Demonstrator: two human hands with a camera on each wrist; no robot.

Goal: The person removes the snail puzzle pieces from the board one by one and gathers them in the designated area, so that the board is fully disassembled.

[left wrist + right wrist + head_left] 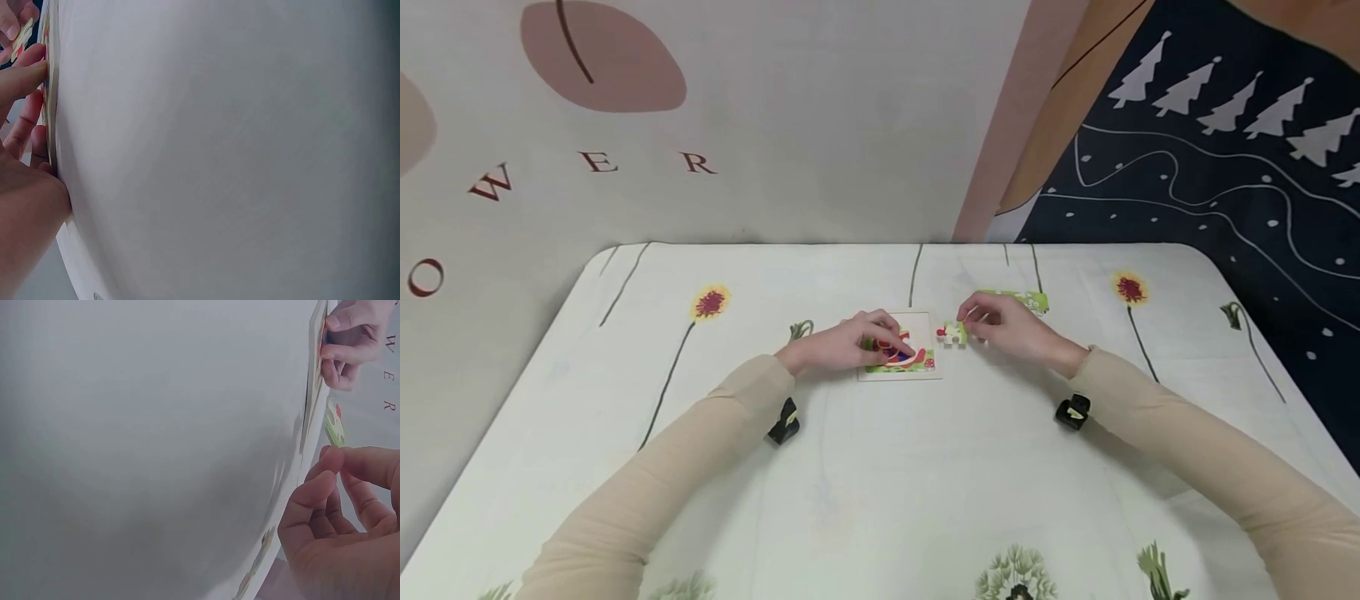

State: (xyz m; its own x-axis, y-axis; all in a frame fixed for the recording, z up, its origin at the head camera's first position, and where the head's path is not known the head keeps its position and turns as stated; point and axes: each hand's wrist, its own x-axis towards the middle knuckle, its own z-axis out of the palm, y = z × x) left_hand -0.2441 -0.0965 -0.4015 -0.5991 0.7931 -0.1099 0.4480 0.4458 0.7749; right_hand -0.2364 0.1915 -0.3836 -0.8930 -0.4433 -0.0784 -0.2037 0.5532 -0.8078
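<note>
The puzzle board (914,322) appears only partly filled, its far side bare, and is touched but not gripped by the left hand (859,340), while a loose piece (953,334) is pinched beside it by the right hand (1013,330) and a green section (1034,301) seemingly remains unplaced.

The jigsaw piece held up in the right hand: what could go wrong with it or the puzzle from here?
The right hand pinches the jigsaw piece at one edge, so it might slip or twist. The left hand has its fingers on the picture in the puzzle board; a careless push could shift the board or the pieces in it.
</note>
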